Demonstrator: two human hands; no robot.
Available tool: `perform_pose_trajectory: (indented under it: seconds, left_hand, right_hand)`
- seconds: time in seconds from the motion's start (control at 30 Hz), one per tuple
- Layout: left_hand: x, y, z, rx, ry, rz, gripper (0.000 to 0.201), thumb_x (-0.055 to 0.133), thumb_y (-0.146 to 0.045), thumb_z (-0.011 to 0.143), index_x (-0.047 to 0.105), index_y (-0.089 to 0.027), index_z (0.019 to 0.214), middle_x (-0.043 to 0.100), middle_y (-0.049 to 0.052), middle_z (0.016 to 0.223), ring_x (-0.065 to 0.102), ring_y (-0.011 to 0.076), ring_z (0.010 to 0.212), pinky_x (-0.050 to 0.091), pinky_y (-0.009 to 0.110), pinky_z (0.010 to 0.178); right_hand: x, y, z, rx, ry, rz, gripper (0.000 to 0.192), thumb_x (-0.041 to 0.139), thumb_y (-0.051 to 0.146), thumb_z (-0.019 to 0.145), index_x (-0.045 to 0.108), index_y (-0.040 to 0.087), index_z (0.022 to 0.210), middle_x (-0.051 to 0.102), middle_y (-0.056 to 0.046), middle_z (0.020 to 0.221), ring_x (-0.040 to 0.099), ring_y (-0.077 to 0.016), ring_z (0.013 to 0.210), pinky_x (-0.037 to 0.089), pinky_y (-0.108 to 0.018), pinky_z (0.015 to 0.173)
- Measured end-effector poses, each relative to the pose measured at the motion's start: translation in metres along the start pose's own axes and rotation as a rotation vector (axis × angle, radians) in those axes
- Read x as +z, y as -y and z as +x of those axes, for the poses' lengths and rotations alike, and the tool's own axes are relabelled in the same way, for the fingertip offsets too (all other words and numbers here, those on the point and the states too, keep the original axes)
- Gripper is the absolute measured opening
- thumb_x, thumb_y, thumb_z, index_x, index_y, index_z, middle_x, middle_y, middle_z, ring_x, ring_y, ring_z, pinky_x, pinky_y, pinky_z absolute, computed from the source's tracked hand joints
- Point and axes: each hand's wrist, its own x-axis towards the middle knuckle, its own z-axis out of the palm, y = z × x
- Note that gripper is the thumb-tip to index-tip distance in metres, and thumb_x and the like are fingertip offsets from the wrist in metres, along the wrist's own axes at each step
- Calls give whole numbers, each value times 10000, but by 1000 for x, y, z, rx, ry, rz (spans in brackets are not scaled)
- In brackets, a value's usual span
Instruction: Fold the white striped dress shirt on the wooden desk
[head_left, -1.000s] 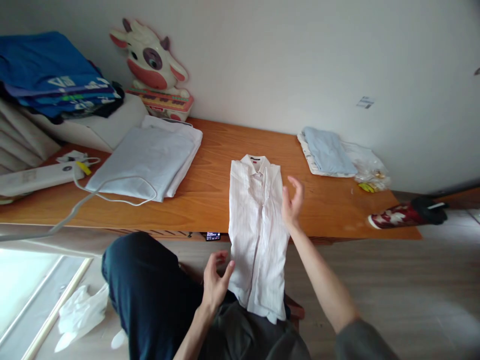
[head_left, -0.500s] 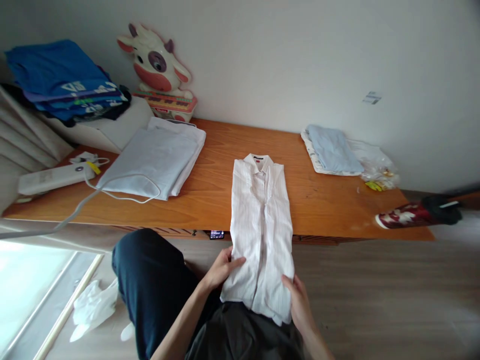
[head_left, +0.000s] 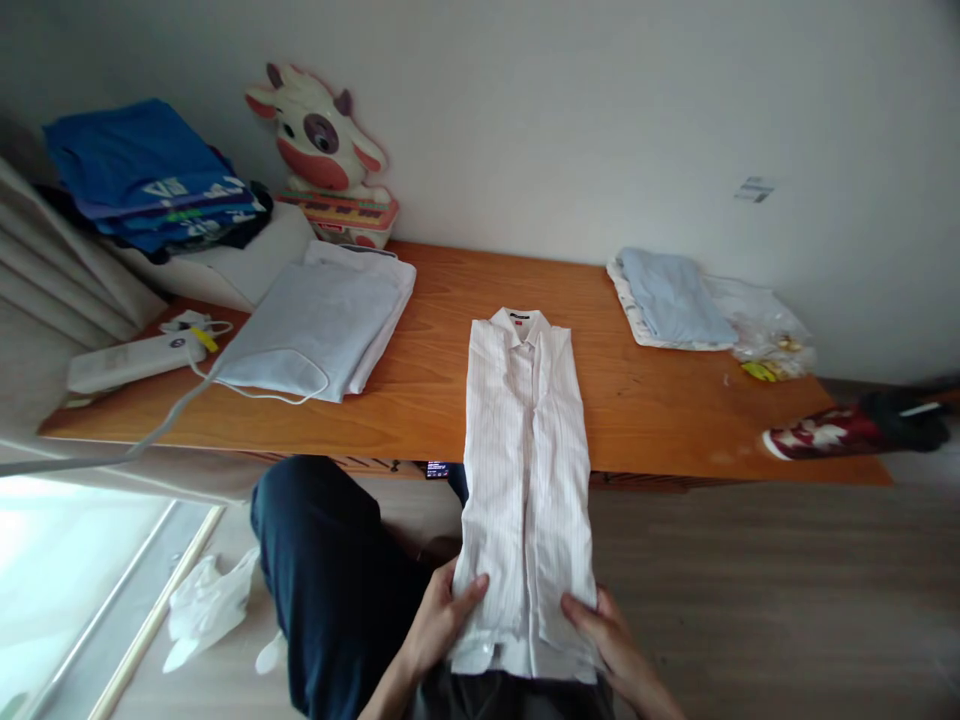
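Observation:
A white striped button-up shirt, narrowed into a long strip, lies collar-away on the wooden tabletop. Its lower part hangs past the front edge towards my lap. My left hand grips the shirt's left side near the hem, thumb on top and fingers underneath. On the opposite side, my right hand pinches the cloth in the same way. The fingers beneath the fabric are hidden.
Folded grey-white cloth lies at left with a cable across it. A folded light blue garment, a clear plastic bag and a red tumbler are at right. Blue clothes and a cow toy keyboard stand behind.
Both hands have moved down the shirt's sides, nearer my body. The lower part of the shirt now looks straighter and flatter, with its hem closer to me. The view has shifted slightly left.

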Motion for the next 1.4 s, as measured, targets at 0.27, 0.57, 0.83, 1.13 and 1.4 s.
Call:
perform_pose_trajectory:
  seconds: [0.27, 0.57, 0.83, 1.13, 1.4]
  left_hand:
    - [3, 15, -15, -43, 5, 140, 587, 672, -676, 975, 790, -135, 1170, 794, 134, 1153, 714, 324, 1093, 573, 358, 915]
    - [-10, 34, -9, 37, -85, 434, 620, 710, -712, 917, 738, -131, 1130, 770, 93, 1020, 690, 274, 945, 541, 303, 791]
    - [-19, 41, -12, 10, -117, 576, 652, 788, -704, 831, 634, -182, 1190, 791, 69, 1000, 723, 283, 907, 563, 324, 789]
    - [-22, 47, -24, 168, -247, 404, 676, 533, -661, 1010, 438, -220, 1513, 741, 173, 1332, 728, 333, 1207, 587, 478, 1053]
    - [-71, 37, 30, 729, -154, 1060, 643, 496, -108, 1039, 481, -366, 1628, 394, 95, 1747, 432, 363, 1588, 483, 603, 1236]
  right_hand:
    - [-9, -32, 10, 51, -82, 52, 783, 811, 891, 608, 834, 229, 1025, 827, -136, 1146, 727, -429, 1197, 583, -512, 1037]
    - [-32, -31, 10, -186, 149, -289, 730, 761, 729, 838, 749, 237, 1377, 781, -118, 1323, 674, -415, 1306, 520, -509, 1142]
    - [-32, -28, 14, -233, 172, -376, 731, 772, 543, 854, 634, 212, 1491, 735, -120, 1414, 679, -384, 1309, 529, -480, 1139]
    - [-50, -70, 17, -285, 39, -402, 942, 639, 622, 960, 226, 313, 1748, 434, -106, 1733, 416, -342, 1599, 364, -490, 1306]
    - [-96, -99, 60, -978, -6, -919, 644, 640, 183, 937, 620, 512, 1490, 575, 5, 1630, 485, -348, 1555, 344, -659, 1307]
